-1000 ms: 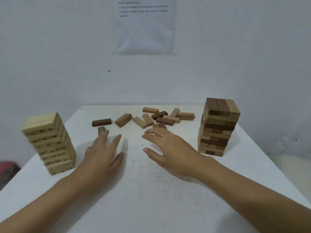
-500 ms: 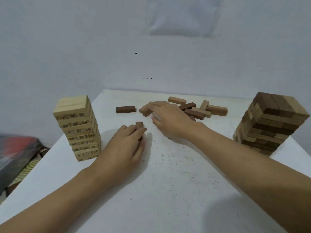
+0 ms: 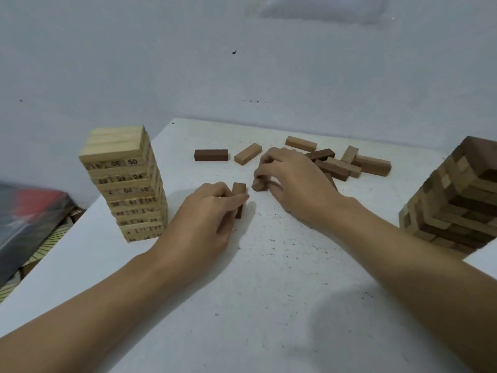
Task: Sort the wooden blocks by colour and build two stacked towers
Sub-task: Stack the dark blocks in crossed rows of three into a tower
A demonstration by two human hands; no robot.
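A pale numbered tower (image 3: 126,184) stands at the table's left edge. A tower of mixed brown blocks (image 3: 457,195) stands at the right, partly cut off by the frame. Between them my left hand (image 3: 207,219) pinches a brown block (image 3: 238,192) near the table's middle. Just to its right my right hand (image 3: 293,181) curls its fingers round another brown block (image 3: 258,185), whose end shows under the fingers. Loose brown blocks (image 3: 333,168) lie scattered behind my right hand. A dark block (image 3: 211,155) and a tan block (image 3: 248,154) lie apart to the left of the pile.
The white table (image 3: 269,292) meets a grey wall at the back. Its left edge runs diagonally beside the pale tower. A dark bag with red on it (image 3: 29,214) lies on the floor at the left.
The view has swung left and closer. My left hand closed its fingers on the brown block. My right hand pulled back from the pile and curled round a second brown block.
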